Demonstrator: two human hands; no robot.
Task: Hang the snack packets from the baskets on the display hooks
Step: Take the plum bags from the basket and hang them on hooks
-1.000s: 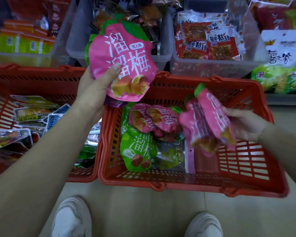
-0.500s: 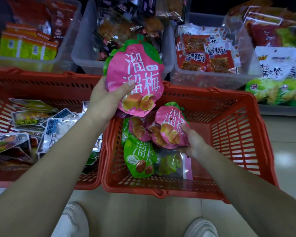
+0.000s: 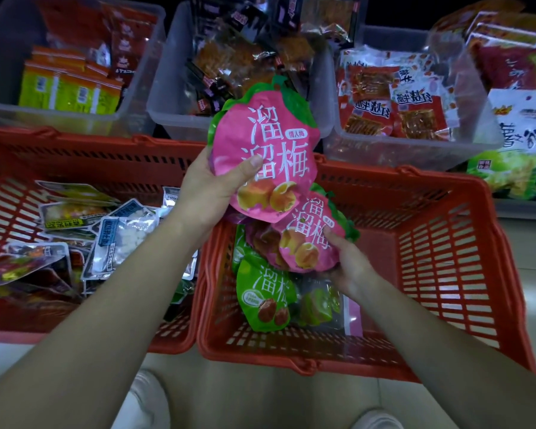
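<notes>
My left hand [image 3: 212, 193] grips a stack of pink plum packets [image 3: 270, 150] with green leaf tops, held upright above the gap between two red baskets. My right hand [image 3: 347, 261] holds another pink plum packet [image 3: 307, 239] from below, inside the right red basket [image 3: 446, 258], just under the left hand's stack. Under it in that basket lie a green plum packet [image 3: 266, 292] and a clear packet of green sweets [image 3: 319, 305]. The left red basket [image 3: 10, 205] holds several silver and mixed snack packets [image 3: 115, 239]. No display hooks are in view.
Behind the baskets stand clear plastic bins [image 3: 331, 119] filled with yellow, dark and red snack packs. Green-and-white bags [image 3: 520, 156] pile up at the far right. My white shoes [image 3: 146, 397] stand on the pale floor in front of the baskets.
My right hand dropped into the right basket, took a pink packet there and has lifted it toward the left hand's stack. The left hand shifted slightly right.
</notes>
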